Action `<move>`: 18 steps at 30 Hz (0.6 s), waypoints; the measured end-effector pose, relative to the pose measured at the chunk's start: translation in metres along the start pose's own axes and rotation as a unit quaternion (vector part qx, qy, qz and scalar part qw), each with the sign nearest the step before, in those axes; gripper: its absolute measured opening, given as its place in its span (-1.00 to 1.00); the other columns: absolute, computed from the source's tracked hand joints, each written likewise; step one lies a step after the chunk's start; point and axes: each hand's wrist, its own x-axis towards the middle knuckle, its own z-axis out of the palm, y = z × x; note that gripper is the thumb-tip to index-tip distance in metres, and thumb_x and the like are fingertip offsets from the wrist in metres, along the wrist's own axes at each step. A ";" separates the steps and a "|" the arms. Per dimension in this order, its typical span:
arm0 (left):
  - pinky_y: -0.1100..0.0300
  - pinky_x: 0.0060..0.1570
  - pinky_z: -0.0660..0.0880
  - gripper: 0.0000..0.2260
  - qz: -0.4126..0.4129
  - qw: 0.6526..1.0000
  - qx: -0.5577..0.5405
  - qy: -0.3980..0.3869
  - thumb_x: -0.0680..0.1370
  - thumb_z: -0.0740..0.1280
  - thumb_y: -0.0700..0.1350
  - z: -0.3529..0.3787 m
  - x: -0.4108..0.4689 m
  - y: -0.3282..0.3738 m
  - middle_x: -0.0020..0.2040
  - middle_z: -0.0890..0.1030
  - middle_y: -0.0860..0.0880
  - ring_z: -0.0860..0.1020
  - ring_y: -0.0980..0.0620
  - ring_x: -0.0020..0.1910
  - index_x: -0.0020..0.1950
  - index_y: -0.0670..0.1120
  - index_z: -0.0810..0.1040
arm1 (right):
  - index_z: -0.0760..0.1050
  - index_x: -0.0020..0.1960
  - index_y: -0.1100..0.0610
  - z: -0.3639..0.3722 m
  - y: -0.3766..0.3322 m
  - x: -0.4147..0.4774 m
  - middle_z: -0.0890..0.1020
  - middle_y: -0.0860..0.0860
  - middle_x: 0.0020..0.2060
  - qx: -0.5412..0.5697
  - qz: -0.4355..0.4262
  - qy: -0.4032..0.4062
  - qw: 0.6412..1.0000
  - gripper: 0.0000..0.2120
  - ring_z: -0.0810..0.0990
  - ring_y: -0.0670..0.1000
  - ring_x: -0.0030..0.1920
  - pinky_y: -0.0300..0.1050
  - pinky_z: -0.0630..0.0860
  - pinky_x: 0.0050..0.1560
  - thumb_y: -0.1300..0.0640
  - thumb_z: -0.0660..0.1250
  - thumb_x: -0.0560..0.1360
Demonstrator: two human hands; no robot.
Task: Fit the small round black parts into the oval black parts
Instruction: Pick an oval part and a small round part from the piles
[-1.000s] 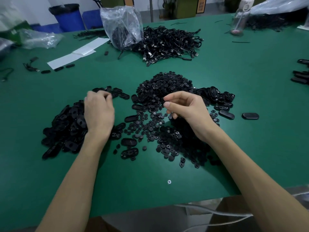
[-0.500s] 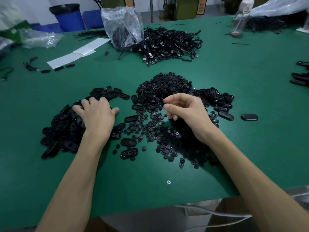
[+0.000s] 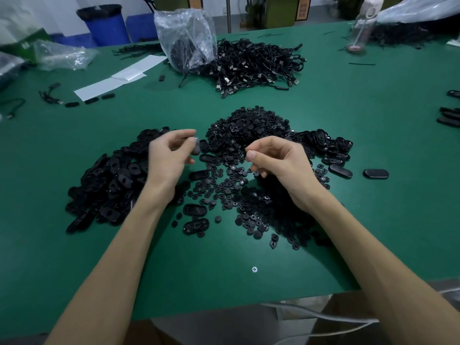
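While heaps of black pieces cover the green table (image 3: 224,275), a person's hands hang just above them. Blurred, the left hand (image 3: 171,158) curls its fingers at the inner edge of the oval parts (image 3: 109,180) piled at left; whether it grips one cannot be told. The right hand (image 3: 281,163) brings thumb and forefinger together over the scattered round parts (image 3: 249,128); anything between them is hidden. Cables (image 3: 254,63), a bag (image 3: 186,36) and a bottle (image 3: 363,26) sit farther back.
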 end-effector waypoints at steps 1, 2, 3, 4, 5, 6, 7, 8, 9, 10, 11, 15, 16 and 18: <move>0.25 -0.17 0.61 -0.84 -0.010 0.999 -0.043 -0.029 0.63 0.41 -0.22 0.006 -0.003 0.001 -0.08 0.74 0.05 0.68 0.17 -0.10 0.18 -0.08 0.70 | 0.66 0.03 0.20 0.000 0.000 0.000 0.70 0.00 -0.22 0.003 -0.002 0.000 1.000 -0.92 0.64 -0.04 -0.24 -0.19 0.53 -0.26 0.22 0.49 0.55; 0.25 -0.17 0.61 -0.84 -0.018 0.995 -0.078 -0.051 0.62 0.43 -0.23 0.013 -0.007 0.000 -0.06 0.74 0.01 0.68 0.14 -0.10 0.16 -0.08 0.71 | 0.66 0.03 0.20 0.000 0.000 0.000 0.70 0.00 -0.23 0.007 -0.002 0.001 1.000 -0.92 0.63 -0.03 -0.25 -0.18 0.52 -0.27 0.23 0.49 0.55; 0.22 -0.14 0.63 -0.85 -0.024 0.991 -0.109 -0.068 0.60 0.45 -0.24 0.019 -0.009 0.000 -0.02 0.74 -0.06 0.69 0.08 -0.07 0.16 -0.10 0.71 | 0.66 0.03 0.21 0.000 0.000 0.000 0.70 0.01 -0.23 0.009 -0.002 0.002 1.000 -0.92 0.63 -0.02 -0.25 -0.17 0.51 -0.27 0.23 0.48 0.55; 0.19 -0.11 0.64 -0.85 -0.027 0.987 -0.138 -0.080 0.59 0.46 -0.24 0.025 -0.012 0.000 0.02 0.72 -0.13 0.69 0.03 -0.05 0.15 -0.11 0.72 | 0.67 0.04 0.21 0.000 0.000 -0.001 0.71 0.03 -0.22 0.009 -0.001 0.003 1.000 -0.91 0.63 -0.02 -0.25 -0.17 0.50 -0.27 0.23 0.48 0.55; 0.16 -0.09 0.65 -0.85 -0.030 0.982 -0.162 -0.091 0.59 0.47 -0.24 0.030 -0.014 0.000 0.03 0.71 -0.16 0.70 0.00 -0.03 0.14 -0.12 0.72 | 0.67 0.05 0.21 0.000 0.000 -0.001 0.73 0.06 -0.20 0.008 0.000 0.003 1.000 -0.91 0.63 -0.03 -0.25 -0.18 0.50 -0.27 0.24 0.48 0.55; 0.15 -0.08 0.65 -0.85 -0.033 0.977 -0.185 -0.104 0.58 0.47 -0.24 0.033 -0.016 -0.001 0.02 0.71 -0.16 0.70 -0.02 -0.03 0.13 -0.13 0.72 | 0.67 0.06 0.21 0.000 0.000 -0.001 0.74 0.07 -0.18 0.007 0.001 0.002 1.000 -0.90 0.64 -0.03 -0.25 -0.20 0.50 -0.28 0.24 0.47 0.56; 0.13 -0.06 0.66 -0.86 -0.035 0.971 -0.204 -0.118 0.58 0.48 -0.25 0.035 -0.018 -0.001 0.00 0.71 -0.14 0.71 -0.04 -0.02 0.13 -0.14 0.72 | 0.67 0.07 0.22 0.001 0.000 -0.001 0.75 0.09 -0.16 0.009 0.001 -0.001 1.000 -0.89 0.65 -0.04 -0.24 -0.22 0.50 -0.28 0.25 0.46 0.56; 0.11 -0.04 0.66 -0.86 -0.038 0.966 -0.219 -0.133 0.57 0.48 -0.25 0.037 -0.019 -0.001 -0.01 0.71 -0.14 0.71 -0.07 -0.02 0.13 -0.16 0.71 | 0.67 0.09 0.24 0.001 0.000 -0.001 0.76 0.12 -0.14 0.014 0.003 -0.004 1.000 -0.88 0.67 -0.03 -0.24 -0.23 0.51 -0.29 0.26 0.46 0.56; 0.08 -0.02 0.66 -0.85 -0.041 0.961 -0.230 -0.148 0.57 0.49 -0.25 0.038 -0.021 -0.002 -0.01 0.71 -0.14 0.72 -0.11 -0.01 0.13 -0.17 0.70 | 0.66 0.09 0.26 0.001 0.000 -0.001 0.76 0.14 -0.13 0.020 0.006 -0.005 1.000 -0.88 0.68 -0.02 -0.24 -0.23 0.51 -0.30 0.26 0.46 0.56; 0.06 0.01 0.67 -0.85 -0.046 0.957 -0.239 -0.158 0.56 0.50 -0.24 0.039 -0.022 -0.002 -0.01 0.71 -0.14 0.72 -0.14 -0.01 0.13 -0.18 0.69 | 0.65 0.09 0.27 0.001 0.000 -0.001 0.76 0.16 -0.12 0.028 0.009 -0.006 1.000 -0.87 0.68 -0.01 -0.25 -0.24 0.51 -0.31 0.27 0.45 0.56; 0.04 0.03 0.67 -0.84 -0.053 0.955 -0.243 -0.162 0.55 0.51 -0.23 0.040 -0.023 -0.002 -0.02 0.72 -0.15 0.72 -0.17 0.00 0.13 -0.18 0.68 | 0.64 0.09 0.28 0.000 0.000 -0.001 0.76 0.17 -0.11 0.035 0.011 -0.005 0.999 -0.87 0.69 -0.01 -0.25 -0.24 0.51 -0.31 0.27 0.45 0.56; 0.04 0.05 0.67 -0.79 -0.075 0.958 -0.238 -0.144 0.54 0.53 -0.16 0.041 -0.026 -0.001 -0.01 0.74 -0.19 0.74 -0.18 -0.02 0.11 -0.22 0.67 | 0.64 0.08 0.26 0.000 -0.001 0.000 0.76 0.17 -0.10 0.056 0.009 0.002 0.998 -0.89 0.68 -0.02 -0.26 -0.26 0.50 -0.31 0.27 0.45 0.56; 0.05 0.05 0.68 -0.78 -0.080 0.957 -0.240 -0.139 0.55 0.52 -0.15 0.041 -0.026 -0.001 0.00 0.74 -0.21 0.74 -0.19 -0.01 0.12 -0.24 0.65 | 0.64 0.08 0.25 0.000 -0.001 0.000 0.76 0.16 -0.10 0.059 0.007 0.003 0.998 -0.90 0.68 -0.01 -0.26 -0.26 0.50 -0.31 0.27 0.45 0.57; 0.09 0.02 0.68 -0.78 -0.093 0.955 -0.249 -0.134 0.57 0.50 -0.16 0.041 -0.026 -0.001 0.02 0.74 -0.24 0.74 -0.19 0.01 0.13 -0.27 0.63 | 0.66 0.06 0.23 0.000 -0.001 0.000 0.75 0.12 -0.14 0.056 0.005 0.006 0.998 -0.91 0.66 -0.03 -0.25 -0.25 0.50 -0.31 0.25 0.46 0.56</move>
